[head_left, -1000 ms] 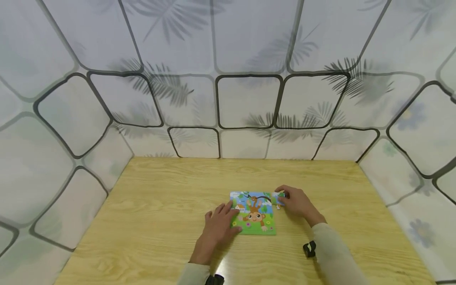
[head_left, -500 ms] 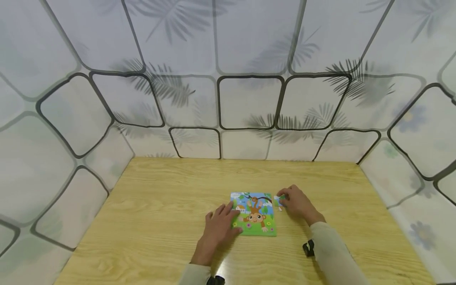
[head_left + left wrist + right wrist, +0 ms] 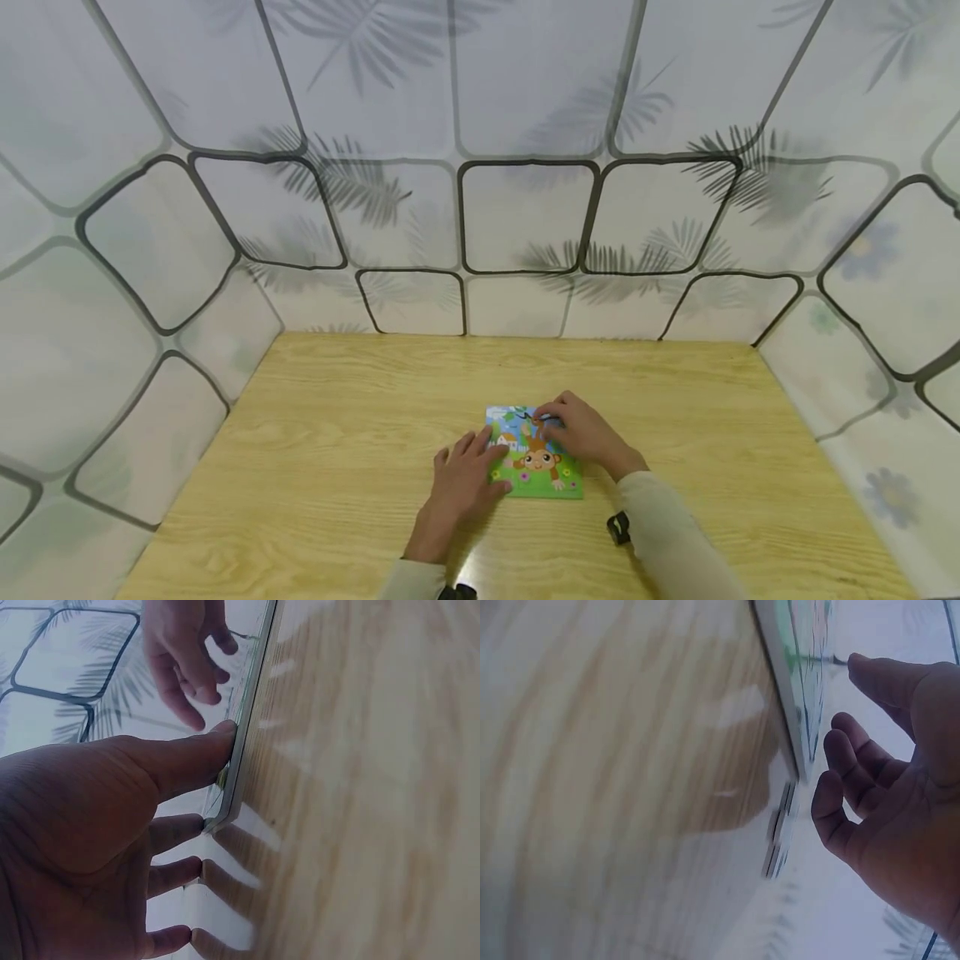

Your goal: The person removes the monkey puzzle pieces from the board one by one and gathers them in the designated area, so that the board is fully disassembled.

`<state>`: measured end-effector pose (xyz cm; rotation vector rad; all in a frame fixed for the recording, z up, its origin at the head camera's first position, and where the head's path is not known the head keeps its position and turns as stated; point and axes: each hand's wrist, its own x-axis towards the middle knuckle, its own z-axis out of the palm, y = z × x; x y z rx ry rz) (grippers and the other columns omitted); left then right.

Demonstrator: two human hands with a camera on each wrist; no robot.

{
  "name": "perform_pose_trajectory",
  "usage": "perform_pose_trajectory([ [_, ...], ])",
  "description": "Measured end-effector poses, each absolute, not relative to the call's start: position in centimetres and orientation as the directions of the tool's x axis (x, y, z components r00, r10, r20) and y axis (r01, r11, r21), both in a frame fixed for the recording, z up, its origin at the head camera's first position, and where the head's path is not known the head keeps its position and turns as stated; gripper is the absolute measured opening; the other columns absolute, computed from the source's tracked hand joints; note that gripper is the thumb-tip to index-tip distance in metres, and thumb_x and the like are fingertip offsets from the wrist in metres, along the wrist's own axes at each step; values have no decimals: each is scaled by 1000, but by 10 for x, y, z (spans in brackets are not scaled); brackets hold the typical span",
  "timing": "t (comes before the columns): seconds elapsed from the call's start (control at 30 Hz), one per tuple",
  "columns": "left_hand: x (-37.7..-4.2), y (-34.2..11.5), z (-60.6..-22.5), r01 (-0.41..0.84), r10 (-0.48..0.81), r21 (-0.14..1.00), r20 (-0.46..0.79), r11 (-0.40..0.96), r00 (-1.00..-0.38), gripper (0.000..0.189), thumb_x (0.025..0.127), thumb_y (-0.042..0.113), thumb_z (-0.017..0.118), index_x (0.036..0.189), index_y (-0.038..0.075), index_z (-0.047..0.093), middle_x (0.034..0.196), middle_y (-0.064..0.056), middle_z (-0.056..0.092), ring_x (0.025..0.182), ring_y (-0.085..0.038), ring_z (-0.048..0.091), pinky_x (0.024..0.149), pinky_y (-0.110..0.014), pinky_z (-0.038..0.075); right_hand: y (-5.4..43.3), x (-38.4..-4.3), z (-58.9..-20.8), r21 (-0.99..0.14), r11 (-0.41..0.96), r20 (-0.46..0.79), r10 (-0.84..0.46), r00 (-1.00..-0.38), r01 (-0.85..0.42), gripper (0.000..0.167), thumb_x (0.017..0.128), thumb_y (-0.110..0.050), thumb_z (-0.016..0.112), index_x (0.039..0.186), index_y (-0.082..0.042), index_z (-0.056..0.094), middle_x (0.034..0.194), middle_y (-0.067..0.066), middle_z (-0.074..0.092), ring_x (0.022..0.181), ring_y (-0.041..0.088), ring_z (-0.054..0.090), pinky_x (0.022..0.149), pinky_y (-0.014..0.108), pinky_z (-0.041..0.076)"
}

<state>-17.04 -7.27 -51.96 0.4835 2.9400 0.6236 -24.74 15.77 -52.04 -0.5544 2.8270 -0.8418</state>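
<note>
A square jigsaw puzzle (image 3: 537,461) with a monkey hanging from a branch lies flat on the wooden table. My left hand (image 3: 461,483) rests at its left side, fingers spread; in the left wrist view the thumb (image 3: 191,759) lies on the puzzle's face and a fingertip touches its corner. Over the upper right of the puzzle is my right hand (image 3: 592,433), fingers loosely bent. The right wrist view shows nothing between those fingers, and a loose puzzle piece (image 3: 780,829) lies on the table just past the puzzle's corner. In the head view the right hand hides that piece.
The light wooden table (image 3: 337,417) surrounds the puzzle. A patterned curtain (image 3: 517,217) with dark outlines and leaf prints encloses its back and sides. A black wrist strap (image 3: 618,528) shows at my right sleeve.
My right hand first drew the piece away from the puzzle's right edge, then let it go and moved left over the puzzle's upper right. My left hand has stayed in place.
</note>
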Motion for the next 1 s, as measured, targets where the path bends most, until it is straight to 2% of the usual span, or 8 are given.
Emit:
perform_pose_trajectory([
  [0.27, -169, -71, -521, 302, 338, 397, -21, 866, -941, 50, 88, 40, 67, 134, 24, 56, 154, -9, 39, 139, -36, 37, 103, -67, 30, 136, -248, -519, -462, 765, 3, -504, -864, -448, 28, 94, -20, 62, 121, -17, 68, 104, 6, 54, 83, 14, 47, 71, 32, 43],
  [0.47, -166, -65, -521, 331, 378, 367, -63, 869, -923, 46, 96, 31, 55, 142, 26, 49, 157, -8, 33, 144, -33, 31, 106, -67, 28, 127, -250, -520, -386, 767, 25, -546, -837, -512, 30, 95, -19, 61, 125, -16, 66, 107, 8, 55, 89, 18, 49, 73, 36, 45],
  [0.63, -163, -58, -522, 328, 375, 326, -91, 887, -923, 48, 97, 25, 48, 145, 27, 46, 158, -8, 31, 145, -31, 30, 108, -66, 28, 121, -252, -518, -388, 782, -6, -531, -847, -487, 30, 96, -18, 60, 126, -19, 66, 108, 7, 54, 90, 18, 48, 74, 34, 44],
  [1.0, -160, -48, -514, 312, 342, 284, -64, 907, -937, 47, 94, 23, 47, 140, 29, 52, 155, -9, 36, 142, -32, 36, 104, -63, 34, 118, -262, -515, -422, 807, -107, -496, -862, -412, 27, 97, -14, 57, 120, -24, 66, 106, 7, 47, 90, 21, 42, 73, 36, 41],
])
